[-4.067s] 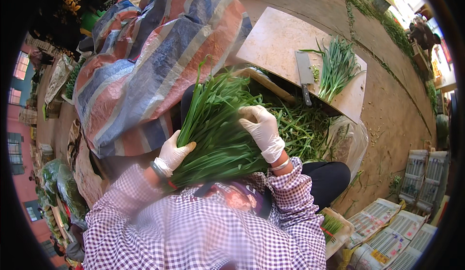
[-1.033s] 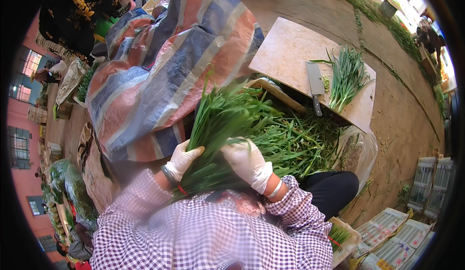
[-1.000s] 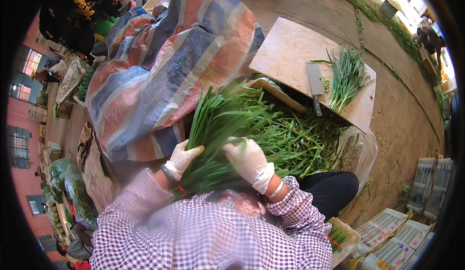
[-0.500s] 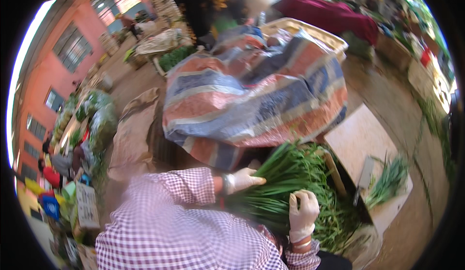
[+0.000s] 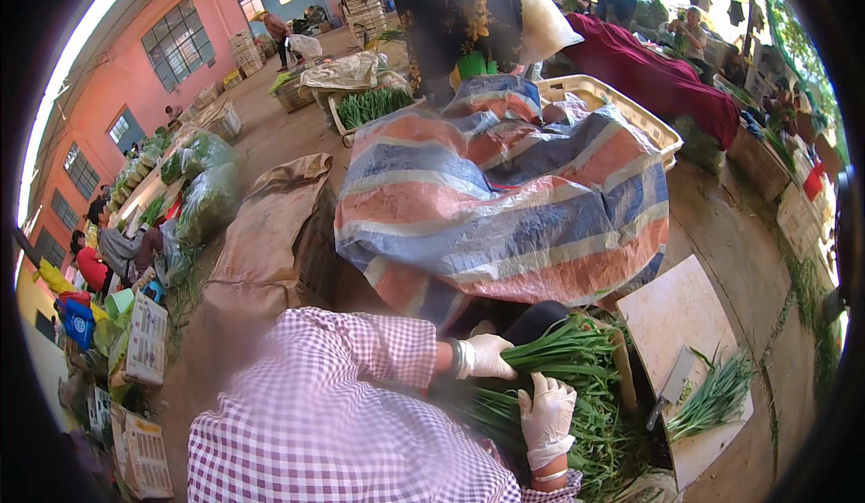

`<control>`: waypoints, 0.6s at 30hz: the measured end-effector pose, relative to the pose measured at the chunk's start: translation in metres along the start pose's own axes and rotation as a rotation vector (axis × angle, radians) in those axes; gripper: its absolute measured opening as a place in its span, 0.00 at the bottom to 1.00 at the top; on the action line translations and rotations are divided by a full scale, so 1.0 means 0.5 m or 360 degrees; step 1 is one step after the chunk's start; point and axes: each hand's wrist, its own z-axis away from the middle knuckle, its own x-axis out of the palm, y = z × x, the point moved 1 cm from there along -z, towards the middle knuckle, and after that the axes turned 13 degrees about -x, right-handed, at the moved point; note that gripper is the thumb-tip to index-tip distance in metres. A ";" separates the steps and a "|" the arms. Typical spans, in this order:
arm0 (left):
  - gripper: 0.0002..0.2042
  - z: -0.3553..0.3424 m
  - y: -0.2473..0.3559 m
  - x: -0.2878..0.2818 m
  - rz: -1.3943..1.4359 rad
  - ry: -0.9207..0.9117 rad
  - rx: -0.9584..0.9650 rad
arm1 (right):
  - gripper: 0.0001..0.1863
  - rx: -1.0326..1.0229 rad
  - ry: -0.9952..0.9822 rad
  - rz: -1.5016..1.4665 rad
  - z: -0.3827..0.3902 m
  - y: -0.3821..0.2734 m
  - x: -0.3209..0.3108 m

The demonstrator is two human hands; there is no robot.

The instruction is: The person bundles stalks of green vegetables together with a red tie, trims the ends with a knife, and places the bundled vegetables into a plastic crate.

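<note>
My left hand (image 5: 487, 356), in a white glove, is closed on a bunch of long green leaves (image 5: 559, 350), probably chives. My right hand (image 5: 547, 413), also gloved, lies just below it with fingers curled into the leaves. More loose greens (image 5: 605, 440) fill the space under and beside my hands. Right of them, a pale board (image 5: 658, 314) holds a cleaver (image 5: 674, 379) with a black handle and a smaller bunch of green stalks (image 5: 710, 397).
A striped tarp (image 5: 496, 224) covers things ahead, beside a cream crate (image 5: 669, 150). A brown sack (image 5: 257, 242) lies at left. A person in dark clothes (image 5: 419, 16) is beyond the tarp. Other people (image 5: 95, 264) are among bagged greens (image 5: 203, 219) at left; a maroon cloth (image 5: 649, 70) is behind.
The view has swung up and to the left, bringing the hall and other people in. My left hand still grips the bunch; my right hand has moved down onto the leaves.
</note>
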 end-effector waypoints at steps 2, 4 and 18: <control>0.25 -0.001 -0.008 -0.002 0.0217 0.0023 -0.0029 | 0.24 0.0019 -0.0079 0.0062 0.004 -0.014 -0.008; 0.22 -0.005 -0.020 -0.007 0.0466 -0.0132 -0.0085 | 0.24 0.0040 -0.0185 -0.0020 0.012 -0.028 -0.016; 0.20 -0.016 -0.057 -0.020 0.1505 -0.0669 -0.0429 | 0.32 0.0170 -0.0182 0.0000 0.020 -0.027 -0.019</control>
